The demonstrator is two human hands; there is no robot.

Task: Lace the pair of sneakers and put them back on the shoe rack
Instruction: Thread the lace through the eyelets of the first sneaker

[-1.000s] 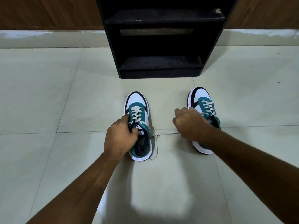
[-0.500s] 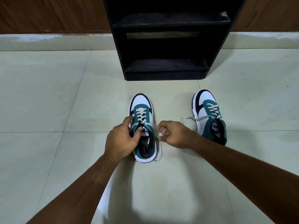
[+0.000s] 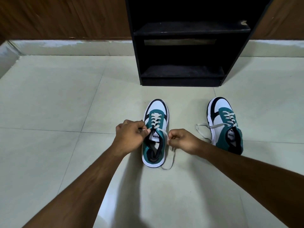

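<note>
Both forearms reach forward and down, wrists bent in over the left sneaker (image 3: 155, 134) on the floor (image 3: 49, 104). Left hand (image 3: 130, 135) has its grip pinched on the left lace end (image 3: 142, 129) at the sneaker's top eyelet. Right hand (image 3: 181, 140) has its grip clamped on the right lace end (image 3: 171, 159), whose slack trails below the fist to the floor by the heel. Right sneaker (image 3: 225, 125) sits apart, right of the right grip, its loose lace (image 3: 203, 128) on the floor. Shoe rack (image 3: 181, 76) stands beyond both grips. Versus 0.5 s ago: left hand left the tongue for the lace; right hand closed tighter on its lace.
</note>
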